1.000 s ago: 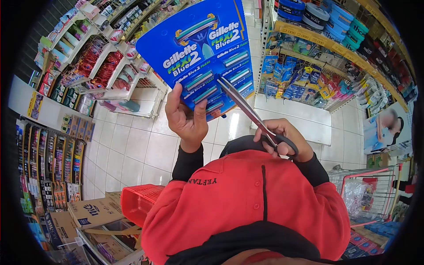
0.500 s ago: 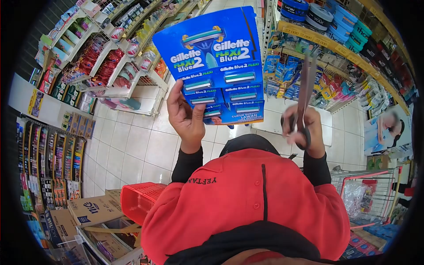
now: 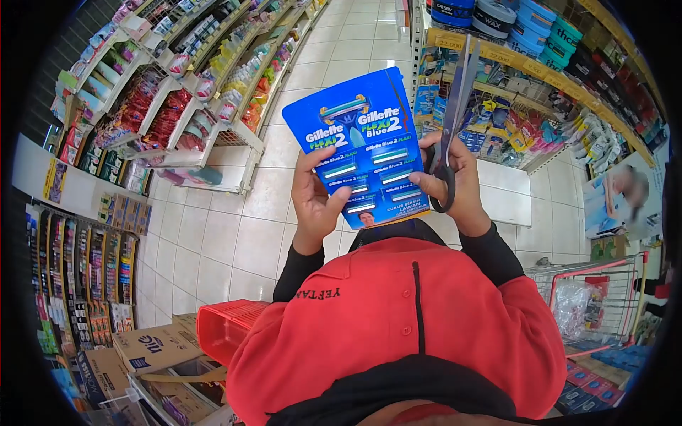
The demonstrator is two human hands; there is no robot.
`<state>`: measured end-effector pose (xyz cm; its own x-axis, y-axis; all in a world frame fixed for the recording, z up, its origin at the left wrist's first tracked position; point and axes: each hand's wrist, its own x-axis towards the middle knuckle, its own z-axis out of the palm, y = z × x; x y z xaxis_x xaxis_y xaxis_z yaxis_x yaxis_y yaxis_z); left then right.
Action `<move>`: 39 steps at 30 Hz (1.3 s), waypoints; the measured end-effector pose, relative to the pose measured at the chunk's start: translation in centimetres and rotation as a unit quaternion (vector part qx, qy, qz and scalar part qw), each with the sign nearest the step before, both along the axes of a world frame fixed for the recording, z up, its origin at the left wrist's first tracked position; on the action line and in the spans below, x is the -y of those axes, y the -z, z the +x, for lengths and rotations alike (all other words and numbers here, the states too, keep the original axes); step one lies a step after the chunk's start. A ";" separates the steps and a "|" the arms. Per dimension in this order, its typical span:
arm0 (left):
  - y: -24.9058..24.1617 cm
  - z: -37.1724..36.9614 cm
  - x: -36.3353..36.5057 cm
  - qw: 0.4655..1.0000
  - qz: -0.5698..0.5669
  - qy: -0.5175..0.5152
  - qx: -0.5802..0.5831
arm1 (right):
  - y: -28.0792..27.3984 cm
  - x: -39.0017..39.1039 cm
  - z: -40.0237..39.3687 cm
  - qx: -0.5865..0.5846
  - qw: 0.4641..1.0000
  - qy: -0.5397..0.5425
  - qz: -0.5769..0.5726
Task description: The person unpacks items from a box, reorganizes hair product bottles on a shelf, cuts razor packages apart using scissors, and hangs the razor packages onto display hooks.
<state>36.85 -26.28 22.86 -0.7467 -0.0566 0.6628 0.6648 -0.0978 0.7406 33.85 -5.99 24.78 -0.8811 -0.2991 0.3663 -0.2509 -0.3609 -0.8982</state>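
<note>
1. The razor card [image 3: 362, 160] is held between the two hands, the left hand [image 3: 317, 199] at its left edge and the right hand [image 3: 455, 186] at its right.
2. The scissors [image 3: 455, 106] stand upright in the right hand, just right of the card.
3. A basket [image 3: 220, 330] sits on the floor lower left, with cartons [image 3: 153, 348] to its left.
4. A trolley [image 3: 604, 298] stands at right.

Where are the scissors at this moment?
In the head view, the scissors are in the right hand, right of centre, blades pointing up along the right edge of the blue razor card, which both hands hold.

Razor card [image 3: 362, 153]: lower corners hidden behind both hands. Scissors [image 3: 455, 106] handles partly covered by right hand [image 3: 455, 181]; blades motion-blurred.
</note>
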 end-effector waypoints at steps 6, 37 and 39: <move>-1.9 0.1 0.1 0.995 -0.062 -0.039 0.067 | -0.2 0.7 0.1 -0.003 1.000 0.005 -0.013; -2.8 -0.4 0.9 0.959 -0.053 -0.274 -0.056 | 1.5 -4.6 2.7 0.047 0.958 -0.127 0.252; -2.8 -0.5 0.4 0.960 -0.050 -0.268 -0.065 | 1.5 -3.6 3.0 0.076 0.959 -0.153 0.227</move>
